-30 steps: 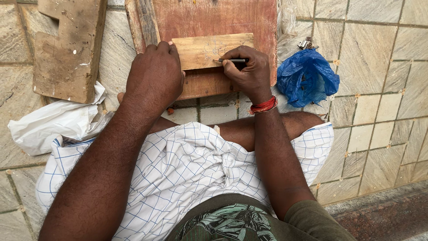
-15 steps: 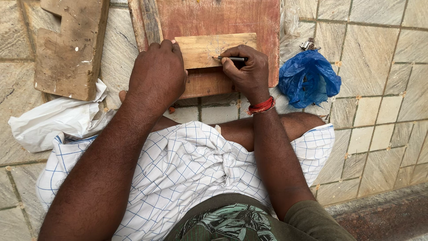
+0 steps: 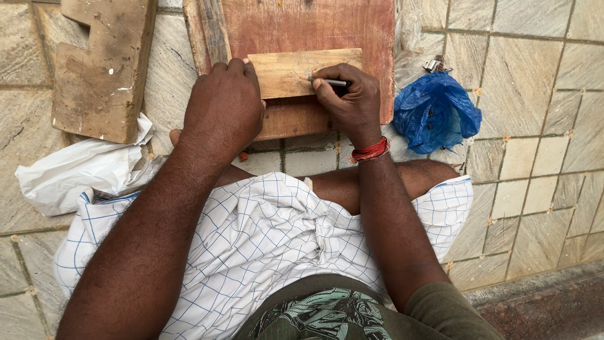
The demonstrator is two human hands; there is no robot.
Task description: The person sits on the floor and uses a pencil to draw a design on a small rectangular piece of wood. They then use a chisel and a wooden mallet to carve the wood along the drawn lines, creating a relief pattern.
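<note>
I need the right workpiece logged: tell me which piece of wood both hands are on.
The small pale block on the reddish board: left hand steadies it, right hand pens it. The notched slab lies untouched.

Right hand (image 3: 349,101) has shifted slightly left along the small pale wood block (image 3: 296,72), its pen (image 3: 330,82) tip now nearer the block's middle over faint drawn lines, while the left hand (image 3: 223,107) sits a touch lower on the block's left end.

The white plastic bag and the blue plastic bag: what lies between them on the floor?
In the head view, between the white plastic bag and the blue plastic bag lie the person's folded legs under a checked cloth.
</note>
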